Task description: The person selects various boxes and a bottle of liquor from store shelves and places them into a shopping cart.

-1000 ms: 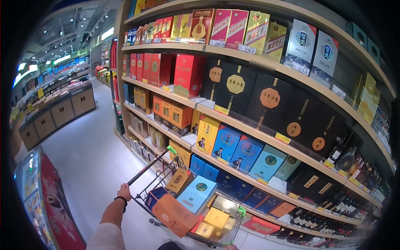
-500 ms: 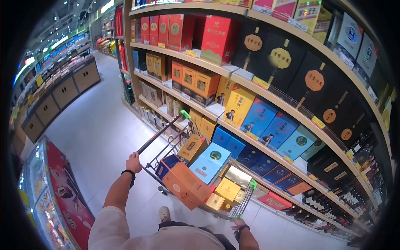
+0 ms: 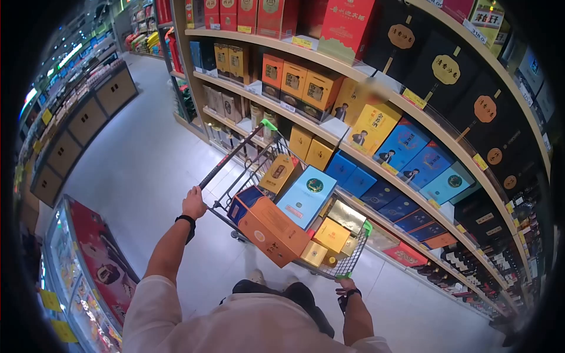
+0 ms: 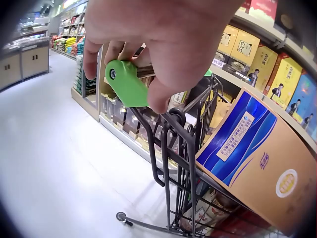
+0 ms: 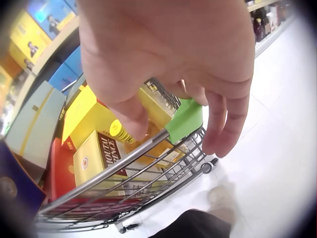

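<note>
My left hand [image 3: 193, 203] grips the near end of the handle of a shopping cart [image 3: 219, 170]; in the left wrist view its fingers wrap around the green end cap [image 4: 126, 84]. At the other end of the cart, my right hand [image 3: 346, 286] holds the green corner piece [image 5: 186, 119] of the basket rim, thumb inside and fingers outside. Inside the cart, an orange box with a blue end [image 3: 273, 229] leans across the near side rim. Beside it lie a light-blue box [image 3: 306, 197], a brown-gold box [image 3: 279, 175] and a yellow box [image 3: 332, 235].
Tall shelves of boxed liquor [image 3: 412, 147] run along the cart's far side, with bottles [image 3: 471, 265] low at the right. A freezer case [image 3: 88, 259] stands at left. Farther off are a wooden display counter [image 3: 88, 129] and white floor tiles [image 3: 147, 153].
The head view has tilted downward, bringing the torso and right hand into view. The cart appears farther right in the frame, and my left hand stays on its handle.
</note>
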The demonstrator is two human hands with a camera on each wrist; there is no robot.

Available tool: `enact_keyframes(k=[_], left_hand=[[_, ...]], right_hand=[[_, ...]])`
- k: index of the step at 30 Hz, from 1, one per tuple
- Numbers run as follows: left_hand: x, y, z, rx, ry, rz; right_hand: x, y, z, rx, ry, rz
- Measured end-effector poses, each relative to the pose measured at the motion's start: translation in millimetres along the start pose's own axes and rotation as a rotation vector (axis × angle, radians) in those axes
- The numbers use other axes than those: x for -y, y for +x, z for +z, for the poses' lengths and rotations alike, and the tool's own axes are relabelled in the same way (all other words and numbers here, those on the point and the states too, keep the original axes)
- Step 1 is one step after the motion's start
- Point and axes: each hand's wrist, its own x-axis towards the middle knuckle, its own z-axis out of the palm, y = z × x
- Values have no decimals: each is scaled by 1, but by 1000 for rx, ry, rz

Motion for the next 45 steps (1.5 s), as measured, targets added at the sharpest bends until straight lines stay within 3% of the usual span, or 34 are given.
enact_keyframes(k=[2,5,6,14,19,25,28,31,35,38,41,42,45], left_hand=[[13,7,-2,43,-64,-26],[49,13,23,-64,-113,30],[56,14,19,-3,-165,0],[106,29,15,16,-139,-90],[147,57,19,27,-116,-85],[195,99,15,-18,-137,-57],[220,127,5,-37,-205,31],[232,150,-15,80,-288,11],[280,188,12,-56,-295,63],[293,211,7,-96,-302,73],[305,230,3,-91,-270,81],[309,234,2,-98,-259,93],[321,246,5,-113,-246,121]], right_hand=[[1,14,11,40,-44,-21],[9,25,18,105,-112,-23],[8,24,22,122,-124,-27],[41,25,51,256,-319,-78],[57,14,81,238,-385,-132],[110,-2,124,356,-598,-127],[119,-9,151,314,-580,-139],[130,-4,180,274,-562,-140],[164,-4,217,266,-667,-257],[161,19,263,-18,-625,-345],[168,10,277,-40,-688,-461],[186,0,274,124,-775,-344],[179,6,282,53,-734,-452]])
